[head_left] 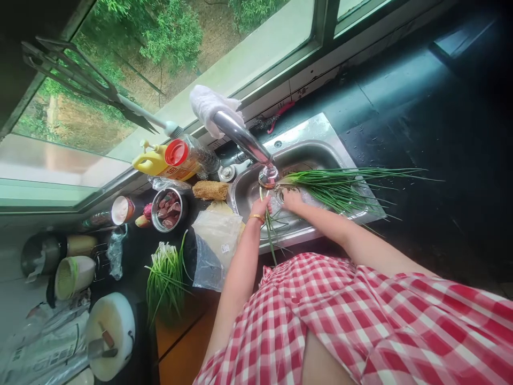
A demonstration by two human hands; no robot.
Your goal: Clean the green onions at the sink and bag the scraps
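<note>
My left hand [262, 205] is closed around a few green onions [271, 230] over the near left part of the metal sink [332, 152]. Their white ends point up toward the faucet [244, 139], and their green leaves hang down toward me. Lower in the basin, my right hand [292, 200] has its fingers bent down among roots or scraps; what they hold, if anything, I cannot make out. Just beyond that hand, a large bunch of green onions [336, 187] lies across the sink, its leaves reaching over the right rim.
Another green onion bunch [166, 275] hangs over the counter edge at left. Nearby are a plastic bag [216, 243], a metal bowl of dark reddish pieces [169, 210], a loofah-like sponge [210, 190] and a yellow jug [154, 163]. A cleaver [100, 348] rests on a round cutting board [116, 315].
</note>
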